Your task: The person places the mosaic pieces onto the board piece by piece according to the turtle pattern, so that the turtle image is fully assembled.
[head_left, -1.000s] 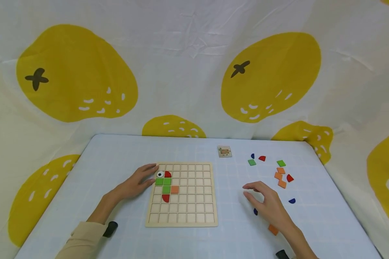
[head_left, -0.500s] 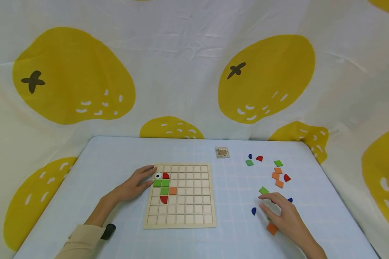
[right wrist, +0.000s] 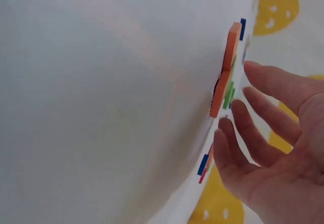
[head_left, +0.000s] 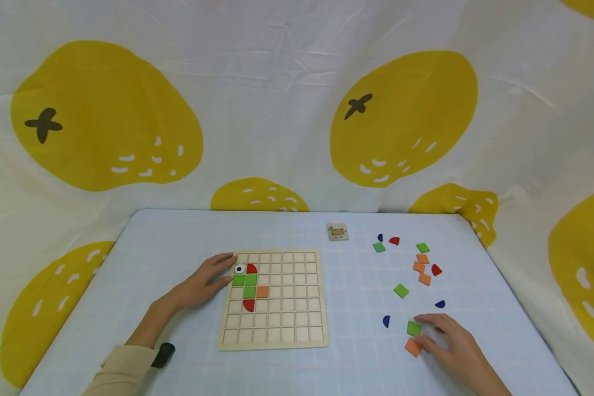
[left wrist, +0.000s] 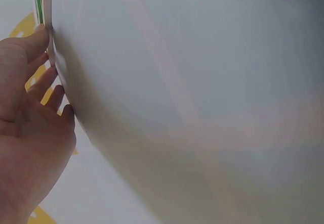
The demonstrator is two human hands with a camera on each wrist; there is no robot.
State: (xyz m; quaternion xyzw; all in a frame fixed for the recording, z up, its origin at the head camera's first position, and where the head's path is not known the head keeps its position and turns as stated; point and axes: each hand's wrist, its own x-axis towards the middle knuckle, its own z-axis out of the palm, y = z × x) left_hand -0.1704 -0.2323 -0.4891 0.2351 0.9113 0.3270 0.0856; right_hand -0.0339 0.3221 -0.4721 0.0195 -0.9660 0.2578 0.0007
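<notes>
A wooden grid board [head_left: 297, 335] lies left of centre on the table in the head view. Set in its cells are a white eye tile [head_left: 240, 269], green squares [head_left: 249, 279], red quarter-circles [head_left: 249, 304] and an orange square [head_left: 262, 291]. My left hand [head_left: 200, 283] rests at the board's upper left edge, fingers extended; the left wrist view shows the fingertips along that edge. My right hand [head_left: 452, 346] is low over the table with thumb and fingers spread. Its fingertips are beside a green square tile [head_left: 413, 328], the thumb close to a loose orange tile [head_left: 413, 347].
Loose tiles lie scattered at the right: a green square [head_left: 401, 290], blue half-circles [head_left: 386, 321], a red quarter-circle [head_left: 436, 270] and several orange squares [head_left: 418, 267]. A small picture card [head_left: 337, 231] lies behind the board. A curtain with yellow fruit prints hangs behind the table.
My right hand has moved right and toward the table's near side, uncovering green tiles and reaching beside one. My left hand has stayed at the board's edge. The head view shifted slightly.
</notes>
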